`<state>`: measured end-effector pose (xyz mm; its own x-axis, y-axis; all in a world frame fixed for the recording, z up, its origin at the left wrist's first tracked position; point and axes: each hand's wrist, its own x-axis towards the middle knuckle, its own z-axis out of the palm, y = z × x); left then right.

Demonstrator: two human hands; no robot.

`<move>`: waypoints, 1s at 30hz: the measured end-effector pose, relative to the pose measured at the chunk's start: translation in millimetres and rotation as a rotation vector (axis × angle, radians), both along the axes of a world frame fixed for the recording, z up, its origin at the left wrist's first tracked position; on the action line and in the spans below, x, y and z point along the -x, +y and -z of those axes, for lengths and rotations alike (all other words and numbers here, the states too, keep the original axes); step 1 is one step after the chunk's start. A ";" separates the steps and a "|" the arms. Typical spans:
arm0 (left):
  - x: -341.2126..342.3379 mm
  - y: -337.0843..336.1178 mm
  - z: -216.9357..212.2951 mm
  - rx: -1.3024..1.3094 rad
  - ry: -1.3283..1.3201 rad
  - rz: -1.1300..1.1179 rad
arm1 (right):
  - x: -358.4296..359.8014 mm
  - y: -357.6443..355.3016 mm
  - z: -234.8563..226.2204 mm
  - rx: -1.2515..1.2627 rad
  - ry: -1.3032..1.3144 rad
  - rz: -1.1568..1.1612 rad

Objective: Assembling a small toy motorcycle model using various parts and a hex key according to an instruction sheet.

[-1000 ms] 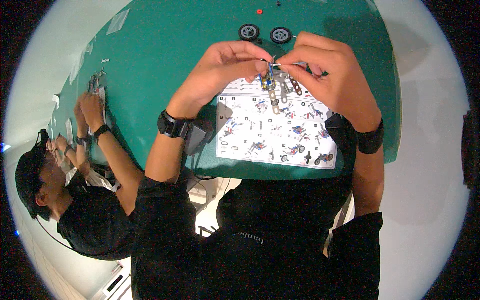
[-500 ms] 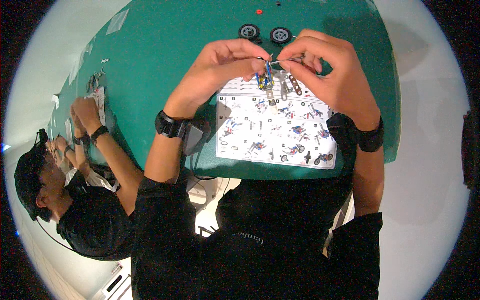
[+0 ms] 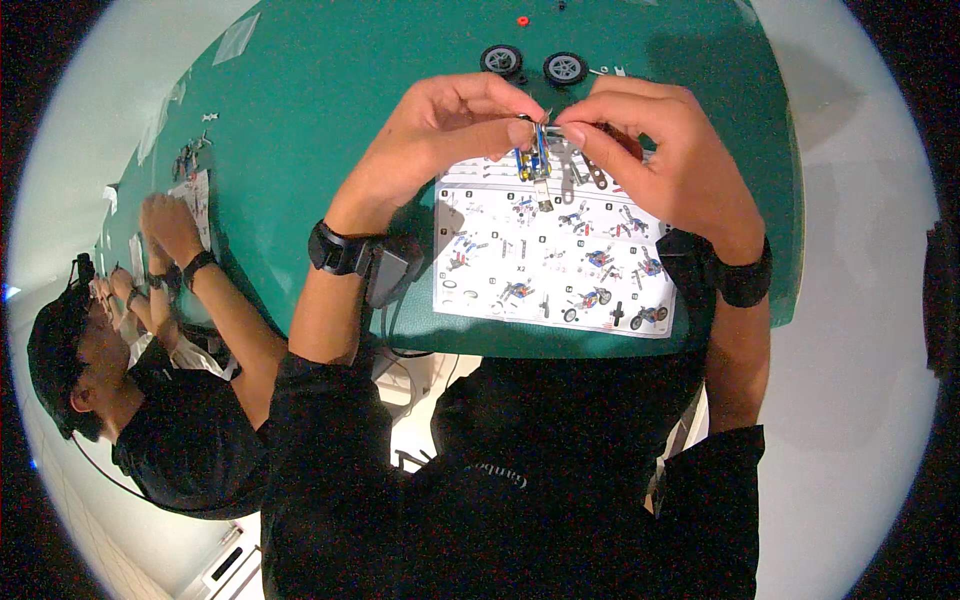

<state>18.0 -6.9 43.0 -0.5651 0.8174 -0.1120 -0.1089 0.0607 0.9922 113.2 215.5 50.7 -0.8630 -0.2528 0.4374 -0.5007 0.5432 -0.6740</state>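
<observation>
My left hand [image 3: 450,125] pinches a small part-built model [image 3: 533,163] with blue, yellow and bare-metal parts, held above the far edge of a printed sheet. From the right, my right hand [image 3: 665,155] closes its thumb and fingers on a thin metal rod [image 3: 555,128], whose end meets the top of the model. Most of the rod is hidden by my fingers, so its kind cannot be told. Beneath my right fingers lie a brown perforated strip [image 3: 598,178] and a grey metal link [image 3: 569,185].
The picture instruction sheet [image 3: 550,260] lies on the green table [image 3: 330,120]. Beyond my hands are a black-tyred wheel [image 3: 501,59], a second wheel [image 3: 566,69] and a red ring [image 3: 523,21]. At left, a co-worker's hands [image 3: 172,228] are near loose parts [image 3: 192,155].
My right fingertips have moved left along the rod, closer to the model, covering more of it. My left hand and the model have barely shifted.
</observation>
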 end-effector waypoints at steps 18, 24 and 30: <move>-1.2 1.3 1.0 0.083 0.125 0.108 | -3.3 2.4 0.8 -0.153 -0.068 -0.016; -1.0 2.5 3.8 0.101 0.102 0.128 | -3.2 1.1 -1.6 -0.147 -0.067 -0.021; -3.4 4.7 7.5 0.091 0.067 0.090 | -0.8 -1.4 7.8 -0.001 -0.049 0.005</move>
<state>21.3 -2.1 35.5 -0.4987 0.8533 -0.1524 -0.0324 0.1573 0.9870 114.1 214.2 42.9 -0.8845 -0.2489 0.3945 -0.4646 0.5460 -0.6972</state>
